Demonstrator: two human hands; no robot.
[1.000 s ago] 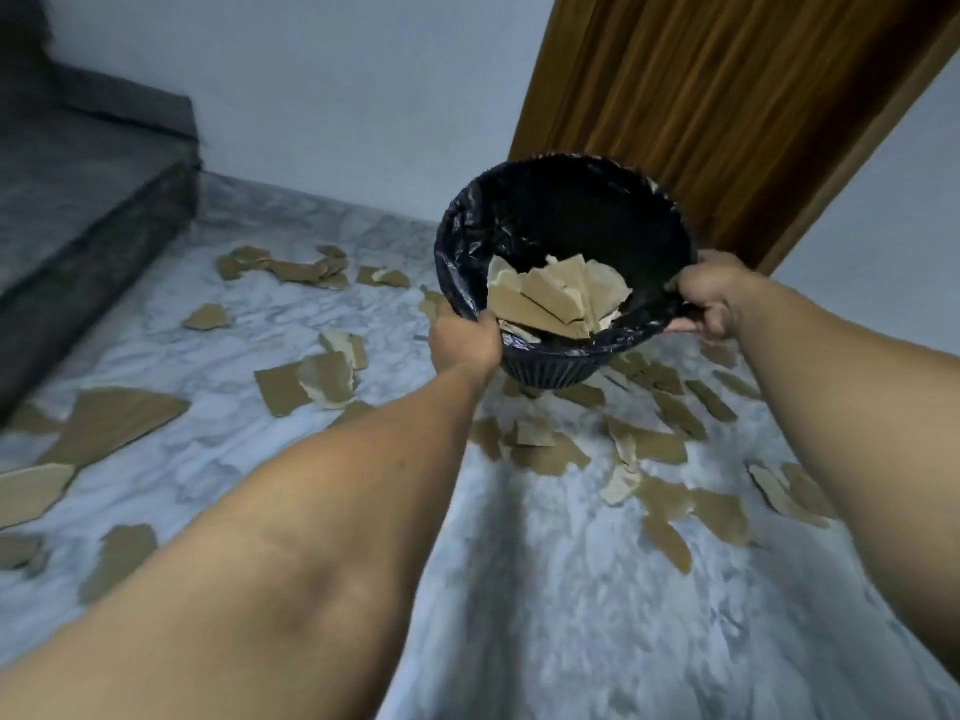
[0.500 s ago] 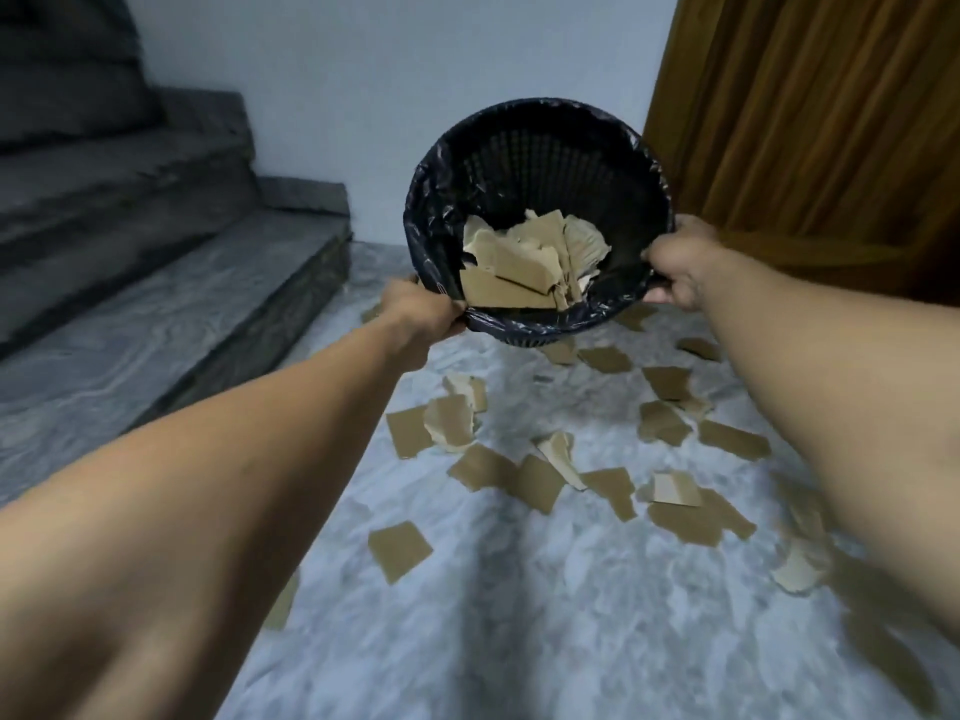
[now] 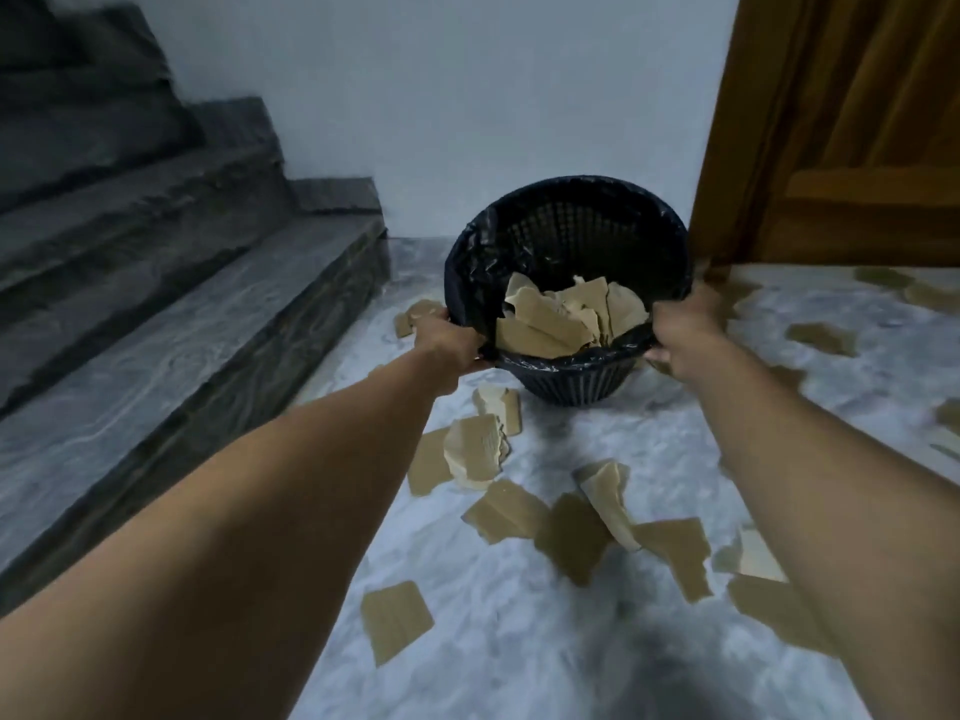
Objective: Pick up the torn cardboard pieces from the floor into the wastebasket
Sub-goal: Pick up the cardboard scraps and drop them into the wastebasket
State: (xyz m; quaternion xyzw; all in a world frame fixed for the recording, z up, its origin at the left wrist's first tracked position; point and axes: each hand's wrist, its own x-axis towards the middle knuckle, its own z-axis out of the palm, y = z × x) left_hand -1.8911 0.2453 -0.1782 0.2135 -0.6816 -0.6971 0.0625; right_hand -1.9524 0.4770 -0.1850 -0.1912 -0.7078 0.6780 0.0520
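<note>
A black mesh wastebasket (image 3: 571, 236) lined with a black bag is tilted toward me, low over the marble floor near the wall. Several torn cardboard pieces (image 3: 561, 319) lie inside it. My left hand (image 3: 447, 340) grips the rim on the left side. My right hand (image 3: 680, 330) grips the rim on the right side and is blurred. More torn brown cardboard pieces (image 3: 511, 511) are scattered on the floor in front of the basket and to the right, one (image 3: 395, 618) close to my left forearm.
Dark stone stairs (image 3: 171, 304) rise along the left. A wooden door (image 3: 841, 127) stands at the right behind the basket, a pale wall (image 3: 467, 96) between them. The marble floor (image 3: 519, 641) stretches toward me.
Both hands have carried the basket forward and down, from held up in the air to low near the floor by the wall. The view has swung left toward the stairs.
</note>
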